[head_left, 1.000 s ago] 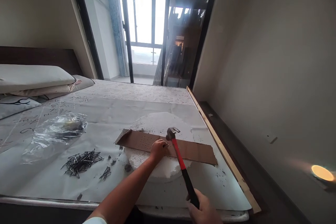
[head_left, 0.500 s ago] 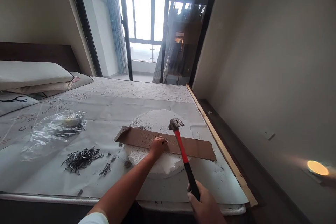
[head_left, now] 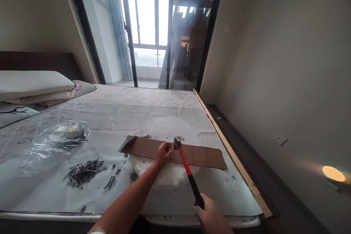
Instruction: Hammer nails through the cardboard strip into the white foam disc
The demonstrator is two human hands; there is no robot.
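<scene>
A long brown board (head_left: 203,155) full of small holes lies across a round white foam block (head_left: 167,175) on a paper-covered bed. My left hand (head_left: 163,152) rests on the board and pinches a nail upright against it. My right hand (head_left: 211,215) grips the black end of a red-handled hammer (head_left: 186,168). The hammer's steel head is down at the nail, right beside my left fingertips.
A heap of loose black nails (head_left: 83,171) lies on the paper at the left, with a clear plastic bag (head_left: 55,140) behind it. Pillows (head_left: 33,86) are stacked at the far left. A wooden strip (head_left: 233,157) runs along the bed's right edge, beside the wall.
The hammer head rose half a second ago and has now come down onto the nail by my left fingers. My left hand has stayed on the board.
</scene>
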